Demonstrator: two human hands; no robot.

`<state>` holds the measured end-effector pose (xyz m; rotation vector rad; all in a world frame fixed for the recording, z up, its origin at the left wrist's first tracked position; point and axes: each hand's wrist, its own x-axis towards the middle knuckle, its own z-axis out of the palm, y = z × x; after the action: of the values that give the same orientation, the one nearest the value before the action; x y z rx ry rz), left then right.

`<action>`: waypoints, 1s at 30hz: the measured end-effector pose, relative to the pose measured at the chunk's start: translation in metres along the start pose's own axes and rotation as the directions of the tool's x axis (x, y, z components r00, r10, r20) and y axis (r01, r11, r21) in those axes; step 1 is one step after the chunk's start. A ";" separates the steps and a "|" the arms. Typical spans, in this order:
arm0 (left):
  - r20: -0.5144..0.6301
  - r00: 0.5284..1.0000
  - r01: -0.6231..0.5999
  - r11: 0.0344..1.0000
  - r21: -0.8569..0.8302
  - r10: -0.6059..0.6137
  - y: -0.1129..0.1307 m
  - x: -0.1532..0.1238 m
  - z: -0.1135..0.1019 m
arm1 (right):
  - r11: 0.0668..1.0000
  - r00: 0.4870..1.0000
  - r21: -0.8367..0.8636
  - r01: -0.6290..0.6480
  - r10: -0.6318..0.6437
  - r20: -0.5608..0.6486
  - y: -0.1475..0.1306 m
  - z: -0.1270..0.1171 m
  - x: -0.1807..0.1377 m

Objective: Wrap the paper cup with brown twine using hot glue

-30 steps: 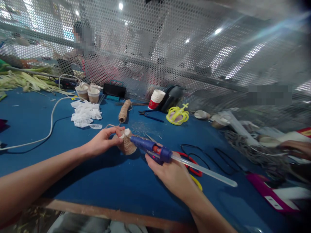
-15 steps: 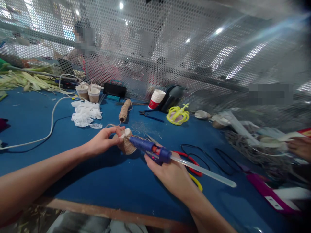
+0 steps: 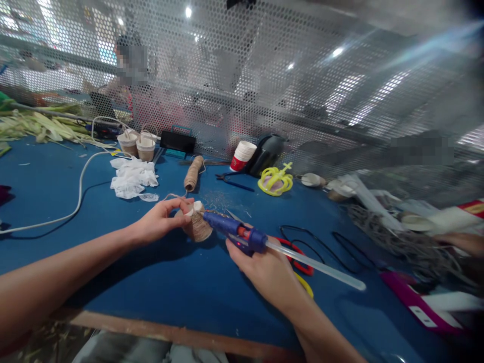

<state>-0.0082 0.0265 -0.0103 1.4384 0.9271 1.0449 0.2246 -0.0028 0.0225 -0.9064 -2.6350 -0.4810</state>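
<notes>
My left hand point(image 3: 161, 219) pinches a small cup wrapped in brown twine point(image 3: 197, 225) that lies on its side on the blue table point(image 3: 151, 282). My right hand point(image 3: 266, 269) grips a blue glue gun point(image 3: 236, 233), its nozzle touching the cup's wrapped side. A clear glue stick point(image 3: 321, 266) juts out of the gun's back toward the right. A strand of twine runs from the cup to a twine spool point(image 3: 192, 173) farther back.
Behind lie white crumpled fabric point(image 3: 133, 179), two wrapped cups point(image 3: 137, 144), a red-white cup stack point(image 3: 242, 155), pliers point(image 3: 230, 180), a yellow crown shape point(image 3: 277, 179) and a white cable point(image 3: 68, 201). Red and yellow scissor handles point(image 3: 302, 264) lie under my right hand. Another person's hand point(image 3: 463, 242) is at far right. Mesh wall behind.
Almost nothing: the gun's nozzle shifts slightly along the cup. The other person's hand at far right moves a little.
</notes>
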 end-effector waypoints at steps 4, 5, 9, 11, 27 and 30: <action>-0.012 1.000 0.010 1.000 0.001 -0.010 0.000 0.000 0.000 | 0.999 0.999 0.024 -0.032 0.031 0.025 -0.003 -0.003 0.004; -0.014 1.000 0.014 1.000 0.001 -0.014 -0.001 0.000 0.000 | 1.000 0.999 -0.002 -0.015 0.015 0.029 -0.003 -0.004 0.005; -0.007 1.000 0.006 1.000 0.001 -0.006 -0.002 0.000 -0.001 | 0.983 0.994 -0.154 0.103 -0.105 -0.006 0.000 -0.004 0.006; -0.001 1.000 0.007 1.000 -0.005 -0.007 -0.003 0.000 -0.001 | 0.978 0.994 -0.180 0.103 -0.105 -0.005 0.001 -0.004 0.006; 0.065 0.998 0.010 1.000 -0.021 -0.008 -0.002 -0.001 -0.004 | 0.991 0.996 0.108 -0.083 0.080 0.025 0.009 -0.002 0.001; 0.078 0.997 -0.007 1.000 -0.014 0.008 -0.001 -0.001 -0.004 | 0.970 0.992 0.210 -0.122 0.114 0.053 0.004 -0.006 0.003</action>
<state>-0.0122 0.0265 -0.0109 1.4619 0.8576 0.9913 0.2261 -0.0003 0.0300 -1.0046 -2.5870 -0.1487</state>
